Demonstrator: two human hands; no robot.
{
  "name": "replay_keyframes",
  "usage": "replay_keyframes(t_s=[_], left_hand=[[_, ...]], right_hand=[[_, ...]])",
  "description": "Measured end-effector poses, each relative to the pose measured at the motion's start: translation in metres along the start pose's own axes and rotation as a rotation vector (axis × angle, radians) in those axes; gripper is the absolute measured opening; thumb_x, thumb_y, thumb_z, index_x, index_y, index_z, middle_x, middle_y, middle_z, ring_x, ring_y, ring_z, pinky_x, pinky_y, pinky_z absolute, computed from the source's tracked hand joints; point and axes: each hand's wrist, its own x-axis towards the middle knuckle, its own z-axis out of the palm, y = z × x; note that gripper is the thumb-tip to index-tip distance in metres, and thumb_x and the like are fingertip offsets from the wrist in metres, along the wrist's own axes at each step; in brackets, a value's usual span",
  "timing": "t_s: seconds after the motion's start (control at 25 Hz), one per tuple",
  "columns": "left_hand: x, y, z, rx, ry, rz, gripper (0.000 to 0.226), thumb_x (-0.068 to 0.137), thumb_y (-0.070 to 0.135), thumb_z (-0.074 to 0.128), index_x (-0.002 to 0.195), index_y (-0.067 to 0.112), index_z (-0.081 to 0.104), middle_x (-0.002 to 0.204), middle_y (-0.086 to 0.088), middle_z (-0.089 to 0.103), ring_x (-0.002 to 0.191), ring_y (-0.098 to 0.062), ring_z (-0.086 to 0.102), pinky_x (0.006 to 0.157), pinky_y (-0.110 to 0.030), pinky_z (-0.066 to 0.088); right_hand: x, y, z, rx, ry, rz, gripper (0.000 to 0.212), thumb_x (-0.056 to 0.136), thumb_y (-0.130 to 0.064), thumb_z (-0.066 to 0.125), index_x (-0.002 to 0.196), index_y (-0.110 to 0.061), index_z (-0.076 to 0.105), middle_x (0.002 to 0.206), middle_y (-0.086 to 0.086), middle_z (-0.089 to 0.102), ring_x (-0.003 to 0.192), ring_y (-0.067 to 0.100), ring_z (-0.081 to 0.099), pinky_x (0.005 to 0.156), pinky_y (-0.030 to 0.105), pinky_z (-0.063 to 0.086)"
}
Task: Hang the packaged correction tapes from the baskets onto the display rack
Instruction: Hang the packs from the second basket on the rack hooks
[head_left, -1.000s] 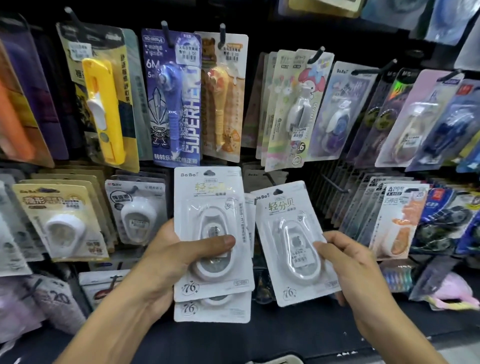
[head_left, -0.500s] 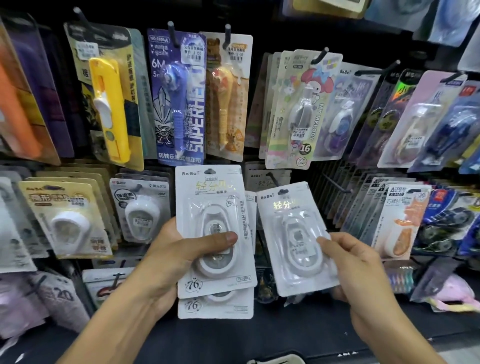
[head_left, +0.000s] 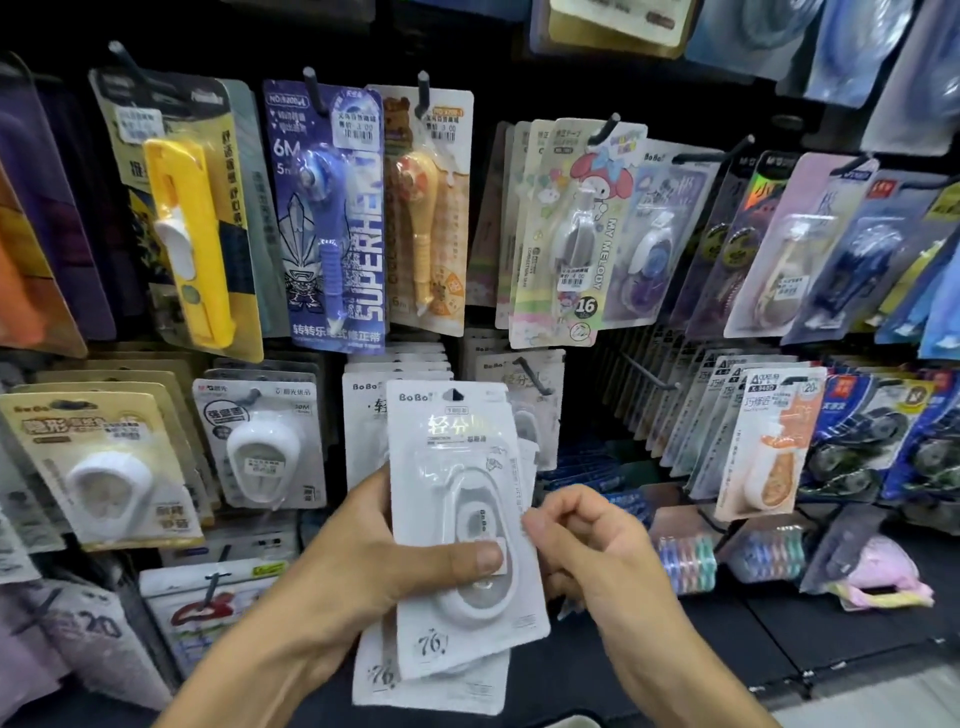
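Note:
My left hand (head_left: 363, 566) grips a stack of white BoBo correction tape packs (head_left: 457, 457) in front of the display rack, its thumb pressed on the clear blister of the front pack. A second pack (head_left: 431, 686) sticks out below it. My right hand (head_left: 597, 556) is at the stack's right edge, thumb and forefinger curled and pinching the edge of the packs. Just behind the stack, matching white BoBo packs (head_left: 498, 369) hang on a black peg (head_left: 532, 375).
The rack is crowded with hanging packs: a yellow one (head_left: 187, 244), a blue SUPERHERO one (head_left: 332, 218), a My Melody one (head_left: 576, 234), orange-and-white ones (head_left: 769, 447). A bare black peg (head_left: 644, 376) juts out at the right. A dark shelf (head_left: 675, 649) lies below.
My right hand has brought its single pack left onto the stack in my left hand. The stack has risen a little toward the rack.

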Motion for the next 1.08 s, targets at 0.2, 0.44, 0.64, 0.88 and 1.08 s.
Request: replay_keyframes(t_s=[0.2,0.44,0.64,0.88,1.08], left_hand=[[0.002,-0.004,0.001,0.11,0.057,0.069,0.063,0.045,0.024,0.1,0.099,0.04,0.073,0.108,-0.001,0.079,0.098,-0.023,0.077,0.075,-0.031,0.063],[0.005,0.0,-0.005,-0.014,0.14,0.105,0.06,0.052,0.004,0.095,0.102,0.032,0.077,0.111,-0.005,0.078,0.098,-0.024,0.077,0.07,-0.032,0.063],[0.011,0.006,-0.019,-0.142,0.378,0.189,0.056,0.063,0.006,0.077,0.118,0.018,0.07,0.111,-0.007,0.078,0.101,-0.027,0.076,0.085,-0.044,0.061],[0.012,0.005,-0.013,-0.176,0.318,0.263,0.057,0.067,0.005,0.075,0.123,0.013,0.066,0.115,-0.009,0.077,0.104,-0.026,0.075,0.083,-0.036,0.062],[0.012,0.003,-0.008,-0.207,0.282,0.316,0.059,0.066,0.008,0.075,0.123,0.014,0.065,0.115,-0.009,0.077,0.103,-0.024,0.075,0.073,-0.028,0.062]], right_hand=[[-0.005,0.001,0.0,-0.07,-0.16,0.033,0.023,0.081,-0.035,0.081,0.096,-0.019,0.074,0.091,0.007,0.077,0.075,0.018,0.07,0.058,0.027,0.052],[0.002,-0.01,-0.016,0.056,0.093,0.013,0.027,0.076,-0.037,0.074,0.092,-0.017,0.066,0.082,0.016,0.075,0.05,0.029,0.063,0.035,0.027,0.044],[-0.003,-0.014,-0.037,-0.122,0.201,-0.044,0.007,0.093,-0.017,0.065,0.092,-0.012,0.068,0.062,0.006,0.069,0.031,0.013,0.047,0.031,0.015,0.03],[-0.005,-0.008,-0.032,-0.001,0.298,-0.065,0.015,0.091,-0.014,0.069,0.094,-0.023,0.08,0.075,0.001,0.077,0.044,0.009,0.062,0.032,0.018,0.037],[0.002,0.001,-0.031,0.005,0.181,0.04,0.067,0.083,-0.024,0.078,0.137,-0.045,0.045,0.128,-0.003,0.065,0.084,0.016,0.074,0.068,0.037,0.063]])
